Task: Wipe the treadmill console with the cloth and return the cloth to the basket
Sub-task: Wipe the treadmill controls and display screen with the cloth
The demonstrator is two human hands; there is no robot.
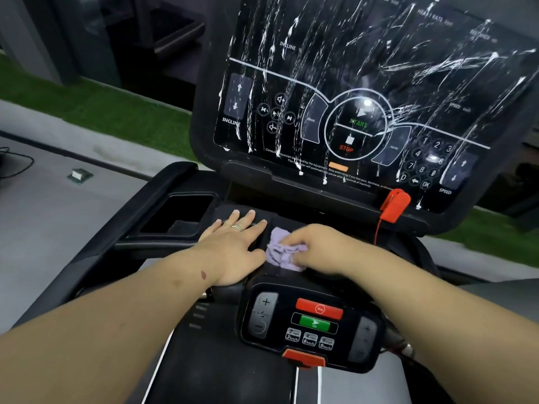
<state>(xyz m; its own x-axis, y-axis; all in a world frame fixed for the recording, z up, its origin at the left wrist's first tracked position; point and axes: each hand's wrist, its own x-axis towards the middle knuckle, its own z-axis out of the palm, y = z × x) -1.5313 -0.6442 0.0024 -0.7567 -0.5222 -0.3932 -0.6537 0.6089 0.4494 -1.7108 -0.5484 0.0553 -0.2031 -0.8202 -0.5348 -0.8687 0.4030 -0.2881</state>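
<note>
Nearest the lens, two bare forearms are seen reaching in from the bottom corners, with the small lower control pad (313, 323) sitting just beyond them. The left hand (233, 246) is laid flat on the dark shelf below the screen, fingers straight and spread, nothing held. Just beside it, the lilac cloth (281, 252) is bunched on that same shelf, and the right hand (313, 247) is set on its right edge with fingers curled into the folds; motion blur makes it hard to say how firmly it is gripped, but a pinch on the fabric is what appears. The treadmill console (358, 91) rises directly above and beyond the cloth, tilted back, its dark face streaked all over with white runs, so the wiping is judged barely begun. The coming move turns on this: the soiled panel lies up and forward from the grip, and the right hand, already on the cloth, is the one placed to carry it there. No basket is seen.
</note>
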